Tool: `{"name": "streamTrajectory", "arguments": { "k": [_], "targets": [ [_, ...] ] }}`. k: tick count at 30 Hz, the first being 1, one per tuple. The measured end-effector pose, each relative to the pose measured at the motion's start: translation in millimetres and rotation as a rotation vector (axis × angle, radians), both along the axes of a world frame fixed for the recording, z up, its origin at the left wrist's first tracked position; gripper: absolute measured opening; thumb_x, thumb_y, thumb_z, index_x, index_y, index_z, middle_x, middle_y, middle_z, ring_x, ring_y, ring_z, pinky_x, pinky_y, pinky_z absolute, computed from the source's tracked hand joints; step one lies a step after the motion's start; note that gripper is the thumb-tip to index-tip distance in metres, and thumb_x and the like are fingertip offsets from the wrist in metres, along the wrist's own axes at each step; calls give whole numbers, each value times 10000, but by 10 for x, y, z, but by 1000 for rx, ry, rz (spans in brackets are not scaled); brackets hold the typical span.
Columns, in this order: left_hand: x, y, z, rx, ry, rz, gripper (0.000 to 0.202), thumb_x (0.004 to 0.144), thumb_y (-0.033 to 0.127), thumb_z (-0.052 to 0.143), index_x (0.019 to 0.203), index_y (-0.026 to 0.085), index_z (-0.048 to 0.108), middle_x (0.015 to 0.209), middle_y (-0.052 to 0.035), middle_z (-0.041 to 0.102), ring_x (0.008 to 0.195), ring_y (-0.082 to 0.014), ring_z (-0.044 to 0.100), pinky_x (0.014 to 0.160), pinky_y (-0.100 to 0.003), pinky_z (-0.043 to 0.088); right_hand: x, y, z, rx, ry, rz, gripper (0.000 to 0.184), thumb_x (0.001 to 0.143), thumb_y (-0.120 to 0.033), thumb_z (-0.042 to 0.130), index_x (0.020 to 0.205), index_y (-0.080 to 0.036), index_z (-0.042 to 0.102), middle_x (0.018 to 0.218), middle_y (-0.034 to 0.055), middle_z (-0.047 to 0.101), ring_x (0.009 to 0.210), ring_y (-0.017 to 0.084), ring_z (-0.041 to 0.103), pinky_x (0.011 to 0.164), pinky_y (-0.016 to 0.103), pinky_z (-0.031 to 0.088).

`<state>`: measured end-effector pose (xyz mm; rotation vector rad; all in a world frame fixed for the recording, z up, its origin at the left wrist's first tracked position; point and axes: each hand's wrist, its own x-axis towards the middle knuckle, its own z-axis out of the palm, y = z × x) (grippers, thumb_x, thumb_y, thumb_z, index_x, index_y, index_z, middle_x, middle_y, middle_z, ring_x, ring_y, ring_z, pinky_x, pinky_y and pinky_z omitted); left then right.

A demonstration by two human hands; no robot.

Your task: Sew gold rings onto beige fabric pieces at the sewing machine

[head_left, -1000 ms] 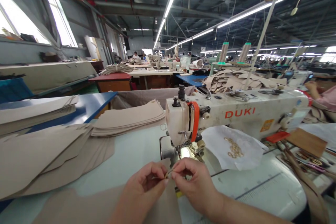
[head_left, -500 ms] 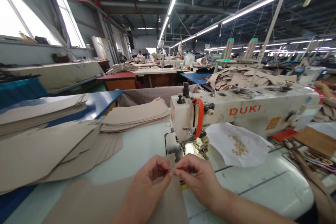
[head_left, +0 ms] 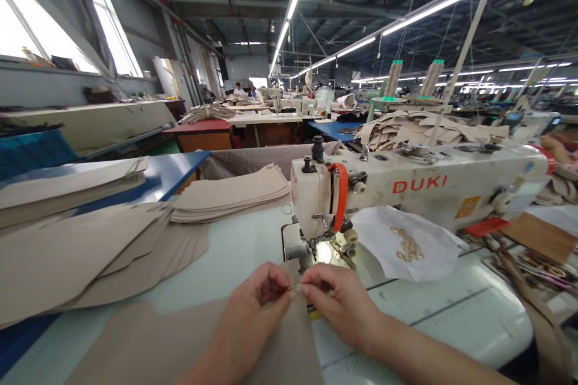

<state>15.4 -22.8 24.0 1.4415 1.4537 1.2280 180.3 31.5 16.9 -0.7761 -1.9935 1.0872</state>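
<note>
My left hand (head_left: 255,313) and my right hand (head_left: 341,304) meet in front of the sewing machine's needle area, thumb and fingertips of each pinched. Between them is a small gold-coloured metal piece (head_left: 292,287), mostly hidden by the fingertips; its exact shape cannot be made out. Both hands are over a beige fabric panel (head_left: 293,343) lying on the machine table. The DUKI sewing machine (head_left: 361,183) stands just beyond, its lamp lighting the needle plate. Right of the needle, several gold-coloured metal rings (head_left: 409,245) lie on a white cloth (head_left: 377,240).
Stacks of beige cut panels (head_left: 235,192) lie behind and left, including a larger fanned pile (head_left: 90,252). Two thread cones (head_left: 392,79) stand behind the machine. A tray of tools (head_left: 548,271) is at the right. Other workstations and people are farther back.
The hands stay close together, fingers shifting slightly, and the gold-coloured piece shows more clearly between them. The whole view has moved slightly.
</note>
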Motion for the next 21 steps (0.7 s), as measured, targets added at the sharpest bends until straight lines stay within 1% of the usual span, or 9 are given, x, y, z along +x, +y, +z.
{"name": "streamTrajectory", "arguments": {
  "k": [6, 9, 11, 12, 14, 15, 16, 18, 21],
  "targets": [
    [-66, 50, 78, -111, 104, 22, 133, 666, 251, 642, 668, 192, 523, 629, 30, 593, 623, -139, 568, 595, -238, 447, 27, 30, -10, 45, -87, -21, 99, 794, -138, 535, 717, -176, 583, 621, -51, 518, 594, 85, 464, 561, 181, 322],
    [-133, 82, 88, -111, 120, -69, 113, 671, 216, 619, 705, 199, 513, 664, 24, 606, 643, -150, 593, 611, -251, 478, 22, 28, -12, 24, -119, -28, 99, 768, -118, 539, 699, -176, 579, 602, -56, 518, 579, 82, 459, 550, 179, 313],
    [-195, 93, 64, -42, 176, -108, 117, 702, 206, 588, 809, 206, 542, 822, -9, 645, 784, -173, 628, 743, -296, 508, 13, 32, 4, -44, -150, -44, 101, 754, -109, 537, 696, -175, 587, 600, -54, 534, 574, 81, 464, 540, 176, 315],
    [-225, 94, 42, 10, 227, -102, 172, 721, 209, 571, 892, 212, 554, 972, -37, 643, 918, -192, 618, 840, -329, 495, 7, 39, 17, -90, -168, -56, 101, 750, -110, 535, 696, -172, 593, 602, -51, 546, 570, 81, 468, 531, 175, 318],
    [-270, 84, -20, 104, 379, -47, 312, 751, 234, 547, 1063, 224, 539, 1278, -79, 518, 1178, -237, 495, 995, -401, 411, -11, 62, 44, -175, -212, -69, 98, 744, -119, 536, 698, -166, 609, 606, -40, 576, 558, 83, 480, 516, 172, 330],
    [-281, 72, -56, 130, 472, -21, 363, 769, 254, 530, 1130, 225, 517, 1363, -88, 444, 1248, -255, 428, 1032, -434, 373, -25, 78, 56, -205, -233, -67, 97, 740, -124, 538, 700, -164, 617, 609, -34, 591, 552, 84, 488, 510, 171, 340],
    [-284, 55, -92, 140, 566, -12, 395, 791, 273, 505, 1182, 221, 492, 1399, -95, 406, 1277, -265, 395, 1048, -458, 353, -43, 96, 65, -223, -251, -61, 97, 735, -128, 541, 701, -163, 625, 609, -30, 604, 544, 85, 496, 503, 170, 348],
    [-268, 10, -152, 150, 736, -22, 419, 840, 287, 436, 1250, 205, 448, 1374, -110, 443, 1261, -262, 422, 1057, -469, 346, -88, 137, 74, -248, -287, -46, 98, 718, -129, 548, 692, -165, 635, 593, -29, 616, 521, 88, 508, 484, 170, 356],
    [-233, -63, -187, 174, 877, -48, 436, 879, 278, 369, 1304, 182, 394, 1322, -120, 499, 1220, -242, 475, 1040, -433, 382, -163, 198, 82, -272, -349, -36, 110, 697, -132, 553, 652, -173, 644, 564, -32, 619, 490, 91, 520, 463, 176, 359]
  ]
}}
